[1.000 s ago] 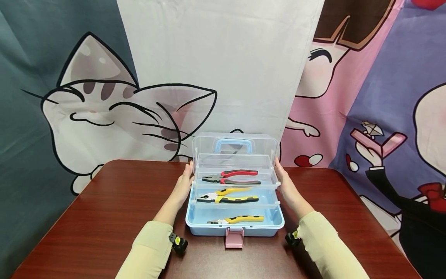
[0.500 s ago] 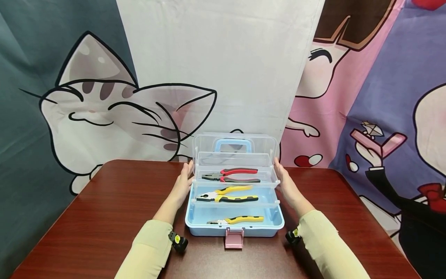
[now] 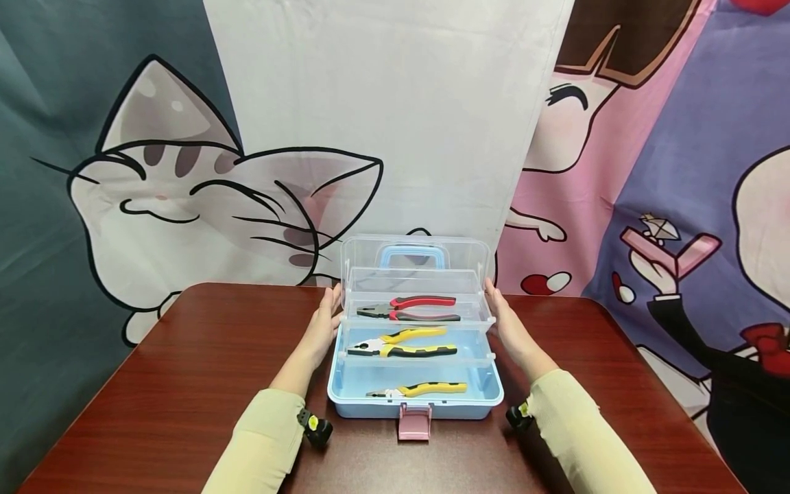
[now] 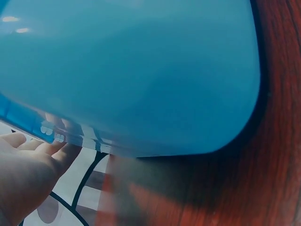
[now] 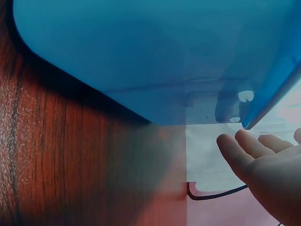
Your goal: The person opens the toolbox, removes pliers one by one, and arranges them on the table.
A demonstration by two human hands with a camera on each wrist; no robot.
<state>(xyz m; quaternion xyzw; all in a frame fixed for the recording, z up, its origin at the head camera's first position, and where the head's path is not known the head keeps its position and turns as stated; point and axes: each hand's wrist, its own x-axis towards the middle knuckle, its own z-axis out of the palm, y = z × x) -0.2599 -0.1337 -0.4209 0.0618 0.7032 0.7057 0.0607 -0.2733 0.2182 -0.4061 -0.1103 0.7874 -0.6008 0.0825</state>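
A light blue toolbox (image 3: pixel 370 411) stands in the head view with its clear lid (image 3: pixel 365 252) raised and its see-through trays lifted in steps. Red-and-black pliers (image 3: pixel 424 302) lie in the upper tray, yellow-and-black pliers (image 3: pixel 426 351) in the lower tray. On the box floor lie slimmer yellow pliers (image 3: pixel 435 389). My left hand (image 3: pixel 319 333) is held along the left side, fingers extended by the trays and lid. On the right side my right hand (image 3: pixel 511 333) does likewise. Both wrist views show loosely extended fingers close to the box; contact is hard to tell.
The box rests on a dark red wooden table (image 3: pixel 216 370). A pink latch (image 3: pixel 414 423) hangs down at its front, and a blue handle (image 3: pixel 412 255) is on the lid. Behind the table hangs a cartoon-printed cloth (image 3: pixel 395 103).
The trays have shifted very slightly up and back, with the red-and-black pliers riding along. Both hands stay beside the box, almost unmoved.
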